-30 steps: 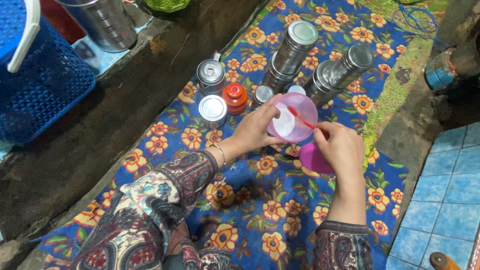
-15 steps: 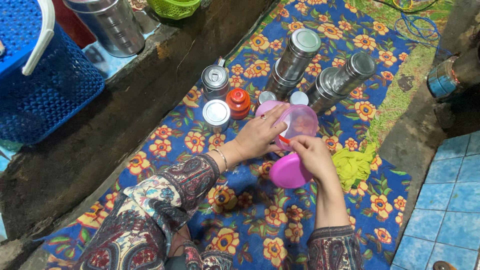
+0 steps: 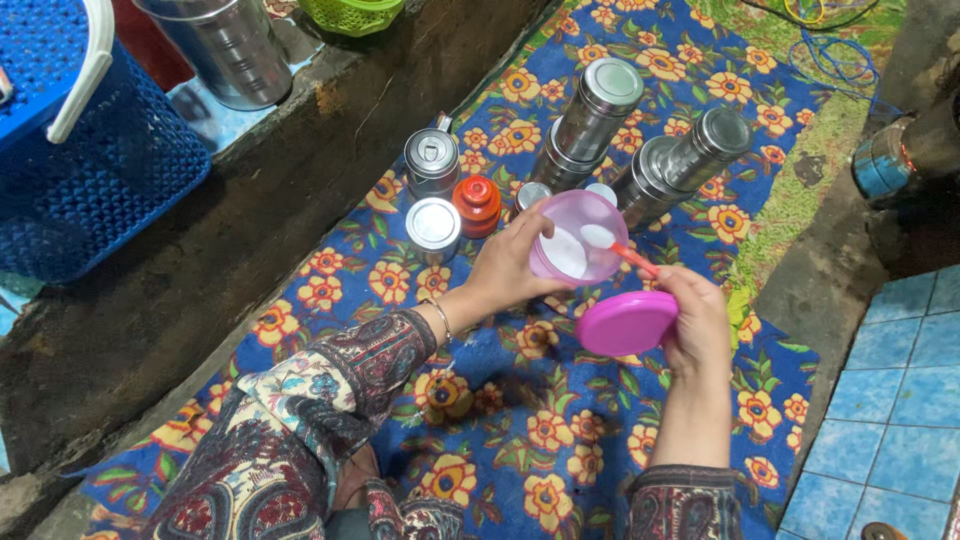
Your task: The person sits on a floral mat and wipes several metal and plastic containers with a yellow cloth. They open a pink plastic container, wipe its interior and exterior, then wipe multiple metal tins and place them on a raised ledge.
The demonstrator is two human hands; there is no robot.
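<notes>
The left hand (image 3: pixel 515 262) is gripping a translucent pink plastic tub (image 3: pixel 578 238), smooth and faintly glossy, holding matt white powder. The right hand (image 3: pixel 695 320) is holding its opaque pink plastic lid (image 3: pixel 627 323) and a thin red plastic spoon (image 3: pixel 628 256). At twelve o'clock, polished steel canisters (image 3: pixel 596 108) are gleaming beside a glossy orange plastic jar (image 3: pixel 477 203). A matt flowered cloth (image 3: pixel 520 400) is covering the rough surface (image 3: pixel 200 290); at ten o'clock a blue plastic mesh basket (image 3: pixel 90 160) is showing.

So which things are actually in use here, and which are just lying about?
In use: left hand holding pink tub of white powder; right hand holding pink lid and red spoon.
Lying about: steel tins, orange jar, blue basket.
</notes>
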